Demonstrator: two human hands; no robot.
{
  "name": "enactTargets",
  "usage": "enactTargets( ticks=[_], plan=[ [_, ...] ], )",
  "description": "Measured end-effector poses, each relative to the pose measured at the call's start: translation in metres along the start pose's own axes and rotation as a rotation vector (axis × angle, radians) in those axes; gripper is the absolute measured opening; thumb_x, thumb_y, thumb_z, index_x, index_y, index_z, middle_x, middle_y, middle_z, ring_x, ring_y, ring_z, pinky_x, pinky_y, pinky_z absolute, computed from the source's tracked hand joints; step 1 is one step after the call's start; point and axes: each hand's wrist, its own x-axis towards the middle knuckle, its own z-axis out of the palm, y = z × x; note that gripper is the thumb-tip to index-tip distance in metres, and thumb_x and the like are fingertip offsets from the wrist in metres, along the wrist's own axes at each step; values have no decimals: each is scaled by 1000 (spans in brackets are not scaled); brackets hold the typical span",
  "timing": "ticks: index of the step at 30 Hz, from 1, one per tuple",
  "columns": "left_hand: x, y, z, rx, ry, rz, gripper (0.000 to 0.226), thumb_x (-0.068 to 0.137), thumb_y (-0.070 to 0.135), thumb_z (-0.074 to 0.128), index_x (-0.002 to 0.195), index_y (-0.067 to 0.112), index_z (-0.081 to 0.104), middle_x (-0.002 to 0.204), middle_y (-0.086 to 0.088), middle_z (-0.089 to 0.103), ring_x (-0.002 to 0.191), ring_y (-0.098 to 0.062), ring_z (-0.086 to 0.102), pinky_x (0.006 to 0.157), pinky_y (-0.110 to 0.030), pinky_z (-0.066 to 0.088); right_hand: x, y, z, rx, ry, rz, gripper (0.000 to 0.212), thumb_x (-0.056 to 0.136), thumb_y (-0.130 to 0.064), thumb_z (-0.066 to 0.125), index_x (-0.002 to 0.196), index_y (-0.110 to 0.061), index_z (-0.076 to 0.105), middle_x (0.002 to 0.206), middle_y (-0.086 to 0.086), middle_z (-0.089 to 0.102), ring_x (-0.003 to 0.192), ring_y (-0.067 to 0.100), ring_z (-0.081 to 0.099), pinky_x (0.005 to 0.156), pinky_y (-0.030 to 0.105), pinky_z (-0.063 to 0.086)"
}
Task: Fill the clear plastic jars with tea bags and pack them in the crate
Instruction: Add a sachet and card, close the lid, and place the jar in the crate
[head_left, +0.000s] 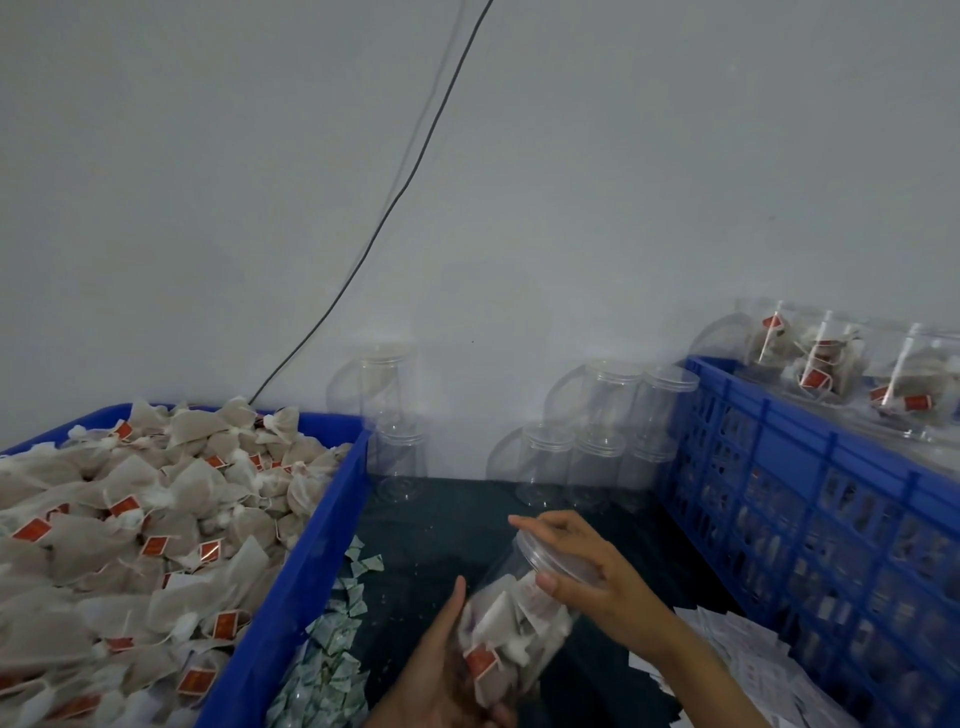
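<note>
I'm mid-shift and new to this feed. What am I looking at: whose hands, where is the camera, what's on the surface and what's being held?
One picture, from a camera on a person's head, looking down at bare hands; no machine. The left hand holds a clear jar of tea bags, tilted. The right hand grips its lid. Left: a blue bin heaped with tea bags. Right: a blue crate with filled jars. Empty jars stand by the wall; small sachets lie on the dark surface.
</note>
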Motion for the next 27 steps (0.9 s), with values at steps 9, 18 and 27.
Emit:
enactTargets(
  ticks=[9,18,27],
  plan=[
    [15,-5,-11,92,183,227,66,61,55,71,103,5,74,103,-29,66,74,-37,64,61,-44,54,10,-5,22,17,204,55,33,92,-30,61,115,-54,61,118,-15,53,113,1,53,90,20,47],
    [22,-8,-3,236,354,421,53,78,51,56,109,10,69,97,-22,72,68,-30,70,61,-39,56,16,-4,36,-48,361,240,24,89,-51,54,103,-69,47,114,-17,45,99,-8,48,73,7,34],
    [14,-10,-10,257,296,367,72,73,64,53,98,0,74,79,-25,64,60,-29,62,55,-39,56,7,-5,22,34,154,-16,41,79,-48,66,120,-49,61,118,-14,47,114,-2,49,90,11,44]
  ],
)
